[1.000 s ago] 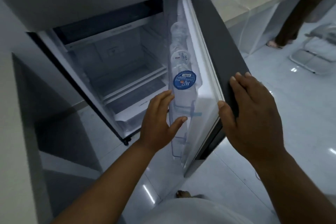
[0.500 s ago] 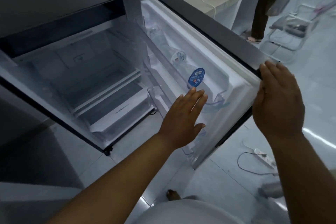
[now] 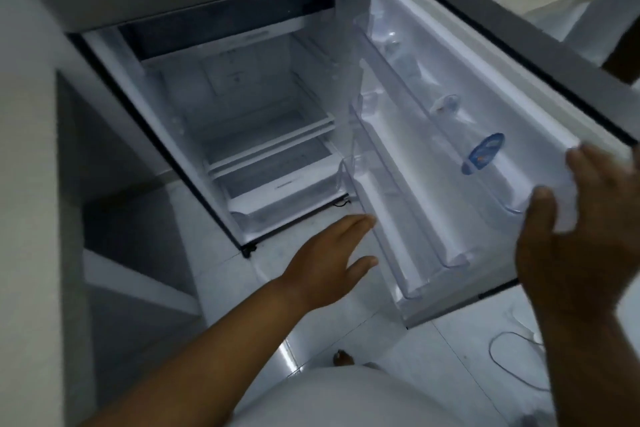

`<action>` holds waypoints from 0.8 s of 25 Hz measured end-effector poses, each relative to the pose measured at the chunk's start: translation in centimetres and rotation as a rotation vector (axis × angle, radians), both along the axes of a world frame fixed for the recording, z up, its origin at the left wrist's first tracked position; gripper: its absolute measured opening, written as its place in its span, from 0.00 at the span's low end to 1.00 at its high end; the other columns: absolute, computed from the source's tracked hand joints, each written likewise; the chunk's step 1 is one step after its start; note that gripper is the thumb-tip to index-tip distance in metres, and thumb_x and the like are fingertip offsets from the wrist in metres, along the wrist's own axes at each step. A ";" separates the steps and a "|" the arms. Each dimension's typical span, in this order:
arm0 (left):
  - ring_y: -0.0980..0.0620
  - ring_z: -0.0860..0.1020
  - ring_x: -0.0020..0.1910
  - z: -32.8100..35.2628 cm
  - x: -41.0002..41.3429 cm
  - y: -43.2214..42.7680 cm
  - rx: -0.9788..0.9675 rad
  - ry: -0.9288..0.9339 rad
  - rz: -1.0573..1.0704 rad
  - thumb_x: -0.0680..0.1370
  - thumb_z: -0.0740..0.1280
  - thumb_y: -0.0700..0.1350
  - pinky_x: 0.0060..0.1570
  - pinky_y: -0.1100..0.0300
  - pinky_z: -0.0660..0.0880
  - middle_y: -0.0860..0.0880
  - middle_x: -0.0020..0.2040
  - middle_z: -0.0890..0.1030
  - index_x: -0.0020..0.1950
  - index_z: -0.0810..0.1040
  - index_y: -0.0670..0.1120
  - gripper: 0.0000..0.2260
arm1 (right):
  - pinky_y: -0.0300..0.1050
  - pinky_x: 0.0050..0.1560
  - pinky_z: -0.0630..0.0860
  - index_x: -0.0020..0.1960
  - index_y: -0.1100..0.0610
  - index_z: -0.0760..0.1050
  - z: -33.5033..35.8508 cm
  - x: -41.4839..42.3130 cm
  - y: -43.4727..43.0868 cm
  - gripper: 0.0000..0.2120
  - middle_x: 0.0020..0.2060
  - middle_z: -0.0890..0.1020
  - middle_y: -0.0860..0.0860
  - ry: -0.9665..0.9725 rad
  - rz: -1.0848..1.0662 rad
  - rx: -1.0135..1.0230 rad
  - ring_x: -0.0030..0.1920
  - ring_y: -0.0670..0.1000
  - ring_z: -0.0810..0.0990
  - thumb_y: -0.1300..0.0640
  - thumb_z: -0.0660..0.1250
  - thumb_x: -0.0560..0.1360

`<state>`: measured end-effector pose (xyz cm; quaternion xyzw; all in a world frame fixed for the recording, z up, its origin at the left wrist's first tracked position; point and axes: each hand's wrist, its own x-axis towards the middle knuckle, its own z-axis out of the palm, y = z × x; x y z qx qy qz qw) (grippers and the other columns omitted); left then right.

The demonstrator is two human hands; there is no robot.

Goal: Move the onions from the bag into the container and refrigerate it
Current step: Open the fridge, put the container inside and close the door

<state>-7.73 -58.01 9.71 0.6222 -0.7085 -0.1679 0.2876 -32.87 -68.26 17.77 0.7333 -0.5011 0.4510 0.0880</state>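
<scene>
Head view: right hand (image 3: 575, 239) gripped the white-lined grey fridge door (image 3: 540, 135) edge; left hand (image 3: 329, 263) hovered spread, empty.

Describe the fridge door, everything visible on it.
The fridge door is swung wide open to the right, dark grey outside, white plastic liner inside. Three clear plastic door bins run along the liner; bottles lie in them, one with a blue label, blurred. The right hand grips the door's free edge, thumb on the liner. The left hand hangs open beside the lowest bin; contact is unclear.
</scene>
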 end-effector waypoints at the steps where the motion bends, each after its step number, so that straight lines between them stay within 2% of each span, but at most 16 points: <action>1: 0.67 0.61 0.67 -0.9 2.0 2.2 0.013 0.026 0.097 0.78 0.65 0.53 0.63 0.82 0.52 0.51 0.70 0.70 0.74 0.65 0.46 0.26 | 0.58 0.72 0.63 0.68 0.62 0.71 -0.7 3.1 1.4 0.19 0.66 0.74 0.61 -0.009 0.114 -0.013 0.71 0.62 0.67 0.56 0.60 0.79; 3: 0.62 0.70 0.64 -2.6 5.5 7.2 0.038 0.075 0.316 0.78 0.66 0.52 0.63 0.79 0.58 0.53 0.65 0.74 0.71 0.70 0.45 0.23 | 0.52 0.71 0.65 0.66 0.64 0.73 -2.6 9.5 4.7 0.18 0.65 0.75 0.61 -0.003 0.371 0.111 0.70 0.60 0.68 0.59 0.62 0.77; 5: 0.56 0.77 0.58 -3.8 8.4 12.4 0.054 0.126 0.531 0.77 0.67 0.51 0.62 0.66 0.71 0.51 0.61 0.79 0.68 0.74 0.46 0.20 | 0.47 0.71 0.63 0.66 0.62 0.73 -4.7 14.9 7.8 0.19 0.66 0.75 0.60 0.061 0.604 0.347 0.69 0.56 0.68 0.59 0.63 0.76; 7: 0.56 0.79 0.53 -4.7 10.5 17.4 0.041 0.189 0.758 0.77 0.68 0.50 0.56 0.57 0.77 0.50 0.55 0.82 0.64 0.77 0.46 0.17 | 0.41 0.73 0.58 0.67 0.60 0.72 -6.6 19.6 10.7 0.19 0.66 0.75 0.57 0.178 0.814 0.528 0.70 0.51 0.67 0.58 0.64 0.77; 9: 0.55 0.80 0.50 -5.0 12.1 22.9 0.006 0.260 1.003 0.76 0.69 0.47 0.54 0.55 0.78 0.50 0.53 0.82 0.60 0.79 0.45 0.14 | 0.40 0.71 0.58 0.68 0.58 0.72 -8.1 24.5 14.1 0.20 0.67 0.75 0.54 0.292 1.005 0.624 0.70 0.48 0.66 0.57 0.66 0.77; 11: 0.53 0.80 0.50 -5.1 13.1 27.9 -0.027 0.276 1.220 0.76 0.70 0.46 0.53 0.56 0.77 0.49 0.52 0.82 0.58 0.80 0.44 0.13 | 0.40 0.69 0.59 0.68 0.57 0.72 -9.1 29.0 17.4 0.20 0.66 0.76 0.54 0.387 1.172 0.666 0.70 0.50 0.68 0.57 0.66 0.77; 15: 0.55 0.79 0.49 -4.9 13.8 38.0 -0.081 0.261 1.600 0.76 0.70 0.46 0.52 0.59 0.75 0.50 0.53 0.82 0.60 0.79 0.45 0.14 | 0.29 0.65 0.56 0.69 0.56 0.72 -10.7 37.0 25.2 0.20 0.65 0.76 0.52 0.591 1.445 0.745 0.67 0.47 0.70 0.55 0.65 0.78; 16: 0.54 0.79 0.50 -4.9 14.0 40.1 -0.100 0.277 1.675 0.76 0.70 0.46 0.52 0.58 0.75 0.50 0.53 0.82 0.60 0.79 0.45 0.14 | 0.29 0.64 0.58 0.68 0.55 0.72 -11.0 38.8 27.1 0.19 0.65 0.76 0.52 0.619 1.490 0.774 0.66 0.47 0.71 0.54 0.65 0.78; 20: 0.48 0.79 0.52 -5.8 14.8 46.7 -0.197 0.264 1.962 0.75 0.70 0.44 0.51 0.55 0.76 0.46 0.55 0.80 0.60 0.78 0.43 0.14 | 0.41 0.64 0.69 0.67 0.56 0.74 -12.0 46.2 34.8 0.19 0.64 0.77 0.53 0.616 1.575 0.939 0.64 0.52 0.75 0.55 0.67 0.77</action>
